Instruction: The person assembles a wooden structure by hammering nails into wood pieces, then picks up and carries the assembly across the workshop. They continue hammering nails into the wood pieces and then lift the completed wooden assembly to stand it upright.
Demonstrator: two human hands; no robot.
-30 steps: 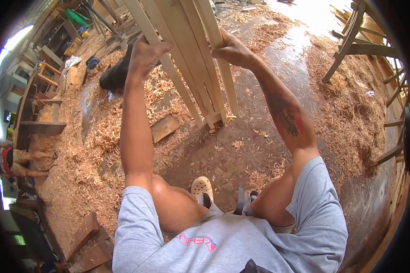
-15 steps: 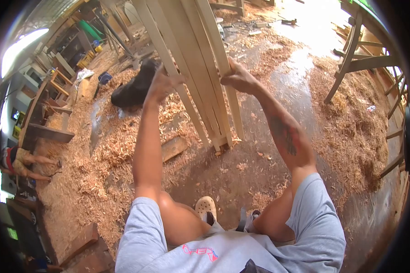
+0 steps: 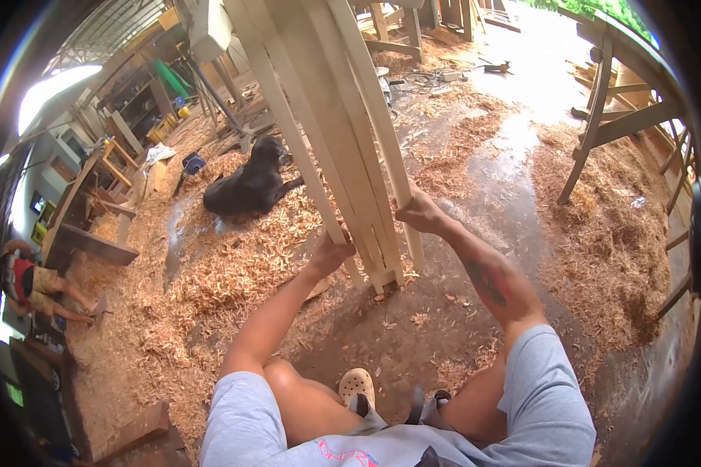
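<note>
A long, pale wooden piece made of several slats (image 3: 327, 117) stands in front of me, its lower end near the floor. My left hand (image 3: 332, 253) is wrapped round the left outer slat, low down. Higher up, my right hand (image 3: 417, 208) grips the right outer slat. Both hands are closed on the wood, with some fingers hidden behind it. Narrow gaps show between the slats near the bottom.
A black dog (image 3: 249, 185) lies on the wood shavings (image 3: 241, 272) at left. Another person (image 3: 39, 284) is at the far left. Wooden trestles (image 3: 592, 117) stand at right. Cables and a tool (image 3: 497, 68) lie on the floor ahead.
My left hand has moved down along the left slat, and my right hand is lower too. The wooden piece appears slightly lower and further right. More of the dog shows, its head now visible.
</note>
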